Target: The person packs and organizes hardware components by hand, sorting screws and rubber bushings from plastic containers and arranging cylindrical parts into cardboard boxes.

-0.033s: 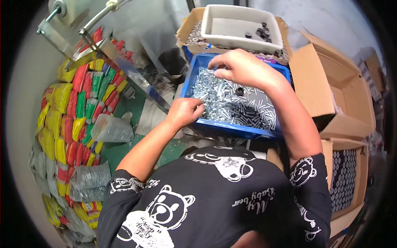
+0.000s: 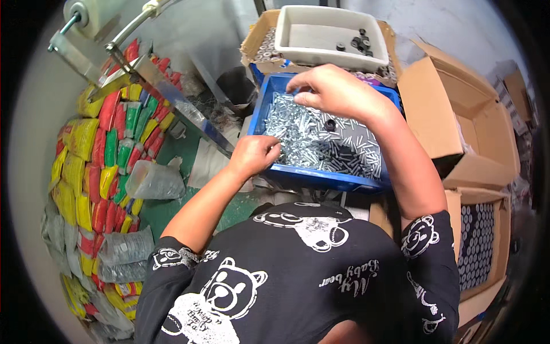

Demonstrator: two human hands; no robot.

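Observation:
A blue plastic tray [image 2: 321, 179] full of small silver screws [image 2: 321, 143] lies in front of me. My left hand [image 2: 255, 153] rests at the tray's near-left corner, its fingers curled onto a few screws at the heap's edge. My right hand [image 2: 338, 92] hovers over the far side of the tray, palm down, thumb and fingers pinched together; whatever is between them is hidden. One black washer [image 2: 330, 124] lies on the screws just below that hand. Behind the tray stands a white tub [image 2: 303, 54] holding several black washers [image 2: 361, 41].
Open cardboard boxes [image 2: 458, 114] stand to the right, one [image 2: 478, 246] packed with rows of round parts. To the left is a heap of red, yellow and green packets [image 2: 103, 155], clear bags [image 2: 152, 180] and a metal dispenser arm [image 2: 166, 92].

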